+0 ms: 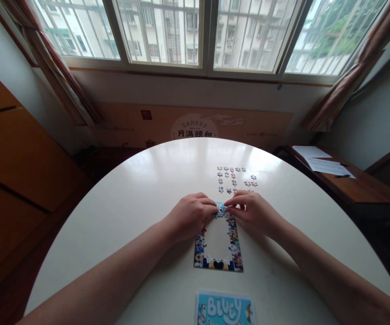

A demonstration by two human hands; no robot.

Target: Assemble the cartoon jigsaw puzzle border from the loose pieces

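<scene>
A partly assembled jigsaw puzzle (237,258) lies flat on the white table, its border joined around a bare middle. My left hand (195,214) rests on the puzzle's far left corner, fingers together and pressed on the pieces. At the far right corner, my right hand (250,210) has its thumb and index finger pinched at a light blue puzzle piece (223,208). Beyond the hands, several loose puzzle pieces (233,176) lie spread in rows. Parts of the puzzle's far edge are hidden under my fingers.
A blue Bluey box or card (225,309) lies at the near edge of view. The round white table (120,198) fills the middle. At the right stands a brown side table (370,185) with papers (330,166) and pens. Windows and curtains are behind.
</scene>
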